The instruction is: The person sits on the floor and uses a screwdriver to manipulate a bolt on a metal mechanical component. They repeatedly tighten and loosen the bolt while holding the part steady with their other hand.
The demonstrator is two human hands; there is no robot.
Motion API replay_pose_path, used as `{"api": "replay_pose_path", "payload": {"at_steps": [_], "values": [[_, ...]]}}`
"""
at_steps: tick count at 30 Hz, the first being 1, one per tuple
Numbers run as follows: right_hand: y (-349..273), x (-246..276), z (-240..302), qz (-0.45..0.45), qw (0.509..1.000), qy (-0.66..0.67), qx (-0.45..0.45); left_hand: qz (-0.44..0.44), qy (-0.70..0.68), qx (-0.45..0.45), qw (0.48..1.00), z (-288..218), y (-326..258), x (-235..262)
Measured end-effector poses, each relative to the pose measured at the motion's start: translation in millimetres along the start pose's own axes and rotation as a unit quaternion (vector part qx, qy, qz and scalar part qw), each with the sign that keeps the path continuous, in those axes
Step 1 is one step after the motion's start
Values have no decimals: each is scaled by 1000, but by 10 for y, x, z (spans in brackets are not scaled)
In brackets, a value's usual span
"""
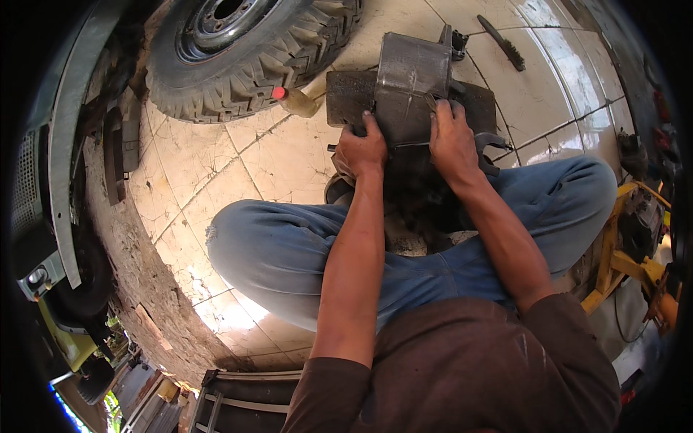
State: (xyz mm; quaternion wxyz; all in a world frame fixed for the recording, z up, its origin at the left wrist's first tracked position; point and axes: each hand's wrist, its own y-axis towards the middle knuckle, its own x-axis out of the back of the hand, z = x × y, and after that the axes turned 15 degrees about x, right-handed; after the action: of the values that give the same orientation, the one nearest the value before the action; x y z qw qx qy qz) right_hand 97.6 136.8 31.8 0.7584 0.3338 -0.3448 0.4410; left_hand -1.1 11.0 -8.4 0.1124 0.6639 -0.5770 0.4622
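Note:
In front of my crossed legs is a dark, greasy metal box-shaped part [413,68] with a flat plate reaching out on both sides. My left hand [363,149] is closed on its near left side, thumb up along the box. My right hand [454,138] grips the near right side, with fingertips on the box's right edge. A small piece [432,102] shows at those fingertips, too unclear to name. Beside my right hand a dark forked metal piece [493,142] sticks out. The underside of the part is hidden in shadow between my legs.
A large knobby tyre on its rim [253,79] lies at the upper left. Next to it a bottle with a red cap [297,102] lies on the tiled floor [209,162]. A dark brush [502,43] lies at the far right. A yellow metal frame [613,252] stands at my right.

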Motion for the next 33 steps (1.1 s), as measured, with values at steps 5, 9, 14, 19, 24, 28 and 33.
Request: {"api": "replay_pose_path", "payload": {"at_steps": [5, 9, 14, 19, 24, 28, 33], "values": [[61, -20, 82, -1, 999, -28, -20, 23, -2, 15, 1000, -48, -39, 10], [15, -38, 71, -30, 999, -26, -2, 5, 4, 0, 1000, 8, 20, -5], [19, -83, 58, -28, 999, -38, -10, 20, -7, 15, 1000, -26, -21, 15], [51, -29, 68, -8, 998, -57, 3, 14, -19, -7, 1000, -19, -12, -9], [4, -80, 17, -12, 998, -65, 9, 14, -27, 10, 999, -12, -39, 17], [88, -77, 89, -15, 998, -67, 2, 16, -35, 0, 999, -34, 6, 9], [13, -101, 36, -29, 996, -72, 33, 10, -30, 7, 999, 20, 0, -6]]}}
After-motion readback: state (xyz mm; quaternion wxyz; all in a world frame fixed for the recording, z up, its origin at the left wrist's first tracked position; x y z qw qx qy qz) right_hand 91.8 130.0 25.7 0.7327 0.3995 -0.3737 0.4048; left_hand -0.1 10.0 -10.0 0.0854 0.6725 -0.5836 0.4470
